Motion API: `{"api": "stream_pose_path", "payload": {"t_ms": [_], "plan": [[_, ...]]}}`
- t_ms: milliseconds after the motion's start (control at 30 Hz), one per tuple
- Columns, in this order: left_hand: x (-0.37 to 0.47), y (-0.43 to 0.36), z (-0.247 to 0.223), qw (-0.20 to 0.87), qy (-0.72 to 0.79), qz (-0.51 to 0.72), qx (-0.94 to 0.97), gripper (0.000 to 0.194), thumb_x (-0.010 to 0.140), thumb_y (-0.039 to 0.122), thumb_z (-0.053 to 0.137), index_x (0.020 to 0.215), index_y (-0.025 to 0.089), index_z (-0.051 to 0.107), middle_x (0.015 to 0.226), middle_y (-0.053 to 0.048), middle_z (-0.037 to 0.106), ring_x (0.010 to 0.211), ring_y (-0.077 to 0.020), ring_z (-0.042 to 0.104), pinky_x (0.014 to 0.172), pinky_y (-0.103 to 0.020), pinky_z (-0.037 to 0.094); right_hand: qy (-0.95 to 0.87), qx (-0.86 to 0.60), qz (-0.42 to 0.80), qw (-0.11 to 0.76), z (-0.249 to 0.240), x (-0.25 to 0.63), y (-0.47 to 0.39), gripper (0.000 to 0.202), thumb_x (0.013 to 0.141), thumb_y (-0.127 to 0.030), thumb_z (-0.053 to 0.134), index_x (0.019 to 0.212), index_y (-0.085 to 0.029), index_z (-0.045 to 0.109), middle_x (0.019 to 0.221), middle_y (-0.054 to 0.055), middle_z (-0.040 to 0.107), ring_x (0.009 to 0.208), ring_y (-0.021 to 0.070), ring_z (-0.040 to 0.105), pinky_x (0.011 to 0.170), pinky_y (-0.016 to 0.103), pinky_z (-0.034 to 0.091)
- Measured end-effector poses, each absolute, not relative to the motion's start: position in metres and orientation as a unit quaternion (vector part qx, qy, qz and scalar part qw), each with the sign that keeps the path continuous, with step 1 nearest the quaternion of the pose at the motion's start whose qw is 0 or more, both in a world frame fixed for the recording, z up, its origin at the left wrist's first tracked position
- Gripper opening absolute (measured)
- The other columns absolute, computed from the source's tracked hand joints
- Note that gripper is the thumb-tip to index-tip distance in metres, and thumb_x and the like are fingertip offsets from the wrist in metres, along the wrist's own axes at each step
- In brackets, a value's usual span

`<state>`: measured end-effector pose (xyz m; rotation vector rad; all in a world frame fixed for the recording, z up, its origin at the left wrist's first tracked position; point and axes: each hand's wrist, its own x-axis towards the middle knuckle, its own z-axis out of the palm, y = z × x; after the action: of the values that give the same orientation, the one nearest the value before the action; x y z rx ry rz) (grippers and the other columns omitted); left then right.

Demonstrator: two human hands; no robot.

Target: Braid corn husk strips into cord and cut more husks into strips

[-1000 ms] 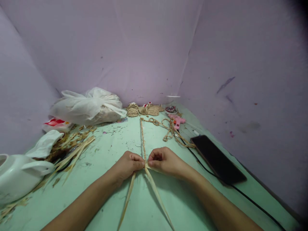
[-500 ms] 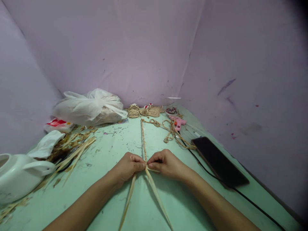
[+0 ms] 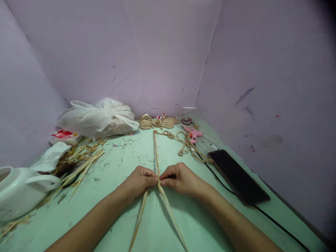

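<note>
A thin tan braided cord [image 3: 156, 150] runs over the green surface toward my hands at the centre. My left hand [image 3: 143, 180] pinches the braid's near end, with a pale fibre strip [image 3: 140, 218] trailing down from its fingers. Close against it on the right, my right hand [image 3: 178, 177] has thumb and forefinger pressed together at the same spot. Another pale strip [image 3: 170, 210] hangs from the braid between the hands toward the front edge. Fingertips hide the exact crossing of the strips.
White teapot [image 3: 21, 192] and dry fibre strips [image 3: 88, 164] lie left. A plastic bag [image 3: 99, 117] and woven pieces [image 3: 162, 121] stand at the back. Right are a pink glue gun [image 3: 193, 134], loose braid [image 3: 187, 145], black phone [image 3: 238, 175] and black cable [image 3: 278, 224].
The short strip end that showed under my right hand is no longer visible. Both hands remain at nearly the same place on the braid.
</note>
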<state>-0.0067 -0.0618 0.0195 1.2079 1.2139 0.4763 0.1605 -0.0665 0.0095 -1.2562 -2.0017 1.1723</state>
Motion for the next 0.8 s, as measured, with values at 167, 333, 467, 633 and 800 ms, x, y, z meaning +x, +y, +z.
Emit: {"api": "stream_pose_path", "payload": {"t_ms": [167, 333, 467, 633, 800], "plan": [[-0.007, -0.061, 0.018, 0.624, 0.528, 0.207, 0.537, 0.017, 0.056, 0.028, 0.058, 0.055, 0.011, 0.058, 0.033, 0.008, 0.031, 0.036, -0.0036, 0.019, 0.038, -0.021, 0.012, -0.784, -0.445, 0.367, 0.23, 0.011, 0.16, -0.069, 0.02, 0.072, -0.021, 0.053, 0.083, -0.017, 0.069, 0.075, 0.003, 0.068, 0.065, 0.0127, 0.057, 0.06, 0.021, 0.039], [-0.007, -0.061, 0.014, 0.613, 0.52, 0.209, 0.557, 0.016, 0.057, 0.028, 0.056, 0.056, 0.012, 0.058, 0.036, 0.007, 0.031, 0.039, -0.0046, 0.021, 0.041, -0.021, 0.013, -0.834, -0.469, 0.228, 0.18, 0.017, 0.156, -0.075, 0.02, 0.072, -0.017, 0.048, 0.077, -0.017, 0.067, 0.074, 0.004, 0.065, 0.067, 0.0139, 0.054, 0.06, 0.023, 0.034], [-0.005, -0.061, 0.008, 0.571, 0.503, 0.214, 0.613, 0.014, 0.057, 0.024, 0.053, 0.05, 0.013, 0.05, 0.042, 0.006, 0.03, 0.045, -0.0054, 0.022, 0.043, -0.021, 0.016, -0.829, -0.51, 0.152, 0.171, 0.02, 0.151, -0.08, 0.016, 0.067, -0.019, 0.05, 0.068, -0.019, 0.066, 0.069, 0.005, 0.065, 0.071, 0.0168, 0.052, 0.062, 0.026, 0.032], [-0.001, -0.065, 0.001, 0.475, 0.515, 0.207, 0.683, 0.015, 0.058, 0.02, 0.046, 0.044, 0.015, 0.043, 0.044, 0.005, 0.029, 0.047, -0.0069, 0.025, 0.044, -0.021, 0.018, -0.734, -0.625, 0.219, 0.15, 0.016, 0.143, -0.082, 0.014, 0.062, -0.023, 0.054, 0.063, -0.02, 0.067, 0.06, 0.005, 0.064, 0.054, 0.0144, 0.051, 0.05, 0.025, 0.028], [0.003, -0.07, -0.004, 0.391, 0.539, 0.221, 0.713, 0.017, 0.057, 0.015, 0.041, 0.04, 0.015, 0.039, 0.044, 0.003, 0.027, 0.046, -0.0076, 0.027, 0.045, -0.022, 0.018, -0.65, -0.634, 0.379, 0.177, 0.007, 0.141, -0.079, 0.01, 0.059, -0.018, 0.054, 0.052, -0.015, 0.061, 0.046, 0.002, 0.055, 0.044, 0.0098, 0.045, 0.043, 0.022, 0.029]]}}
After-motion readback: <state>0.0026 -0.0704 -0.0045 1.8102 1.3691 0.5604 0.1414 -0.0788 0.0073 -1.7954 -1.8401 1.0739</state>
